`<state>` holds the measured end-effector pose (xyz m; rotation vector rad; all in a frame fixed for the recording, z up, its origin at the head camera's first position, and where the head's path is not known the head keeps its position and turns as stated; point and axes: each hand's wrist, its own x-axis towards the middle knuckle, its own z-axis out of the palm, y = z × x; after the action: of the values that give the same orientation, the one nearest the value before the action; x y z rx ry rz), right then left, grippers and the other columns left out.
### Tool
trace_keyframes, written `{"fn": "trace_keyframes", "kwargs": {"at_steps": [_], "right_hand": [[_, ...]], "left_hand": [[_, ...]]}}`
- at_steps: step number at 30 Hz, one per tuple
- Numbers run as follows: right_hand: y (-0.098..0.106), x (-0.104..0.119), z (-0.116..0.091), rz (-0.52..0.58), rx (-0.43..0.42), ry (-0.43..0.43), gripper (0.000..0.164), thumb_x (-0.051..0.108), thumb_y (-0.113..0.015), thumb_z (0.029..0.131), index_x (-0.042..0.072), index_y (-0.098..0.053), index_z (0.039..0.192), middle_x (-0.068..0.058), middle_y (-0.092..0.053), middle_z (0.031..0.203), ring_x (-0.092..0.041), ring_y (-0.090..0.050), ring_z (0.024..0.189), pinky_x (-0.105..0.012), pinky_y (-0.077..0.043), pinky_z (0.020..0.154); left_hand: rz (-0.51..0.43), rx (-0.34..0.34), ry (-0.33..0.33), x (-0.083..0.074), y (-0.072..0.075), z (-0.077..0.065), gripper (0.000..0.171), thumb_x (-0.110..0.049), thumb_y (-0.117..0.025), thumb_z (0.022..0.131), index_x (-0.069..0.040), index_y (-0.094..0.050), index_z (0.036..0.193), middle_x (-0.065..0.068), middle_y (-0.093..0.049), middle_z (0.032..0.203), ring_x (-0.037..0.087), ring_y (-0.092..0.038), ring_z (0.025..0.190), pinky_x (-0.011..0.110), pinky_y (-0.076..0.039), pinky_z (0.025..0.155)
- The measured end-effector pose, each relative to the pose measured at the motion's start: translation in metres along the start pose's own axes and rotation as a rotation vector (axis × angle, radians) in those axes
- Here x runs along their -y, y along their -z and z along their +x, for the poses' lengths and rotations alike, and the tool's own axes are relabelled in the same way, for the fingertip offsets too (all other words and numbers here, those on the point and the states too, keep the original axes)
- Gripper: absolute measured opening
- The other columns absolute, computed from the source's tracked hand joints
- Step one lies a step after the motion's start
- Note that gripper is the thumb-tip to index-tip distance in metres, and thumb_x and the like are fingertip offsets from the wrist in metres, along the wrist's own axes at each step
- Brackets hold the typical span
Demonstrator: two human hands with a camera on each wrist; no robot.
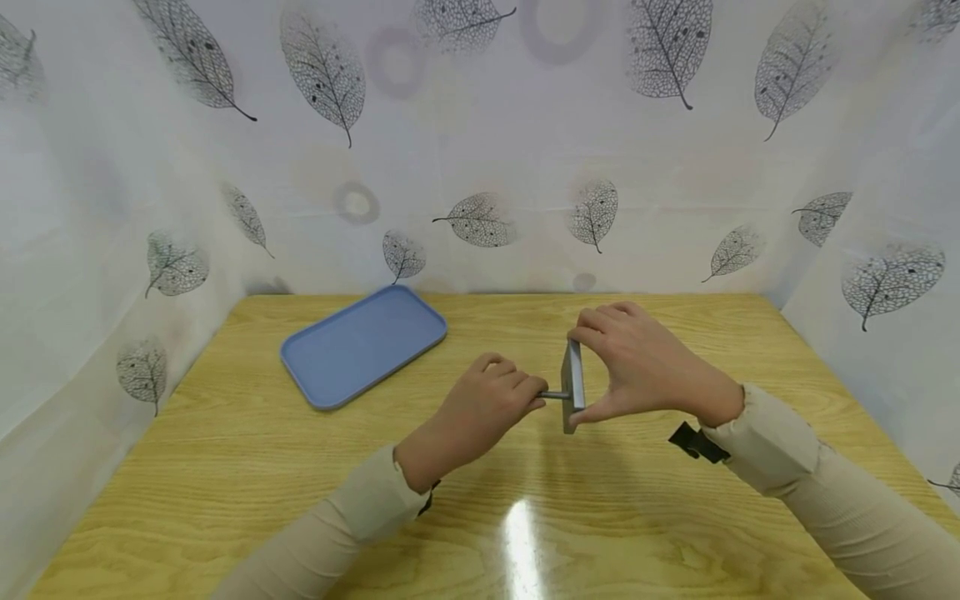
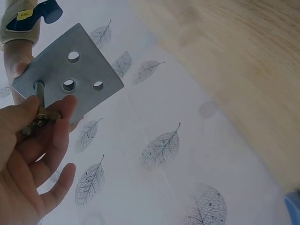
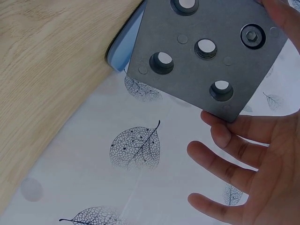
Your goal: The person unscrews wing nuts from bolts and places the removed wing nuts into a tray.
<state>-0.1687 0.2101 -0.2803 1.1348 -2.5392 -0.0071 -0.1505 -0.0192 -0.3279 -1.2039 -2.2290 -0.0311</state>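
Observation:
A square grey metal plate (image 1: 576, 375) stands on edge above the table, with several round holes through it. My right hand (image 1: 652, 367) grips it by opposite edges, thumb low and fingers high. Through one corner hole runs a bolt (image 2: 40, 93); its recessed hex-socket head (image 3: 252, 36) shows on the plate's other face. On the bolt's threaded end sits a brass-coloured wing nut (image 2: 41, 118), partly covered by fingers. My left hand (image 1: 480, 408) pinches this nut between thumb and fingers, its other fingers loosely bent. A gap separates the left hand from the plate.
A blue rectangular tray (image 1: 363, 346) lies at the back left of the wooden table (image 1: 262, 500). White cloth with a leaf print (image 1: 480, 150) hangs behind the table and along both sides.

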Motion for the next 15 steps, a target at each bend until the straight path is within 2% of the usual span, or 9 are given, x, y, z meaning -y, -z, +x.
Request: {"fn": "trace_keyframes", "kwargs": {"at_steps": [4, 8, 15], "right_hand": [[-0.0002, -0.0004, 0.0002, 0.0, -0.004, 0.001, 0.088, 0.076, -0.072, 0.05, 0.007, -0.065, 0.105, -0.004, -0.057, 0.094, -0.022, -0.056, 0.091, -0.049, -0.043, 0.09], [-0.0004, -0.0003, 0.0006, -0.003, -0.013, 0.006, 0.088, 0.076, -0.072, 0.051, 0.007, -0.065, 0.104, -0.005, -0.057, 0.094, -0.021, -0.056, 0.088, -0.048, -0.044, 0.088], [-0.0005, 0.0001, 0.0012, -0.006, -0.007, 0.005, 0.086, 0.076, -0.071, 0.053, 0.007, -0.065, 0.104, -0.004, -0.057, 0.094, -0.021, -0.056, 0.089, -0.048, -0.044, 0.087]], "left_hand": [[-0.025, 0.0, 0.009, 0.0003, 0.0018, 0.0003, 0.019, -0.033, -0.059, 0.091, -0.016, -0.064, 0.096, -0.008, -0.071, 0.081, 0.006, -0.065, 0.075, 0.027, -0.051, 0.085], [-0.028, 0.001, 0.022, -0.0003, 0.0018, 0.0008, 0.017, -0.032, -0.059, 0.091, -0.015, -0.061, 0.095, -0.007, -0.068, 0.082, 0.007, -0.064, 0.077, 0.027, -0.051, 0.084], [0.05, 0.015, 0.008, -0.0047, -0.0016, 0.0027, 0.013, -0.027, -0.059, 0.092, -0.015, -0.063, 0.095, -0.004, -0.062, 0.088, 0.009, -0.061, 0.079, 0.024, -0.05, 0.074]]}}
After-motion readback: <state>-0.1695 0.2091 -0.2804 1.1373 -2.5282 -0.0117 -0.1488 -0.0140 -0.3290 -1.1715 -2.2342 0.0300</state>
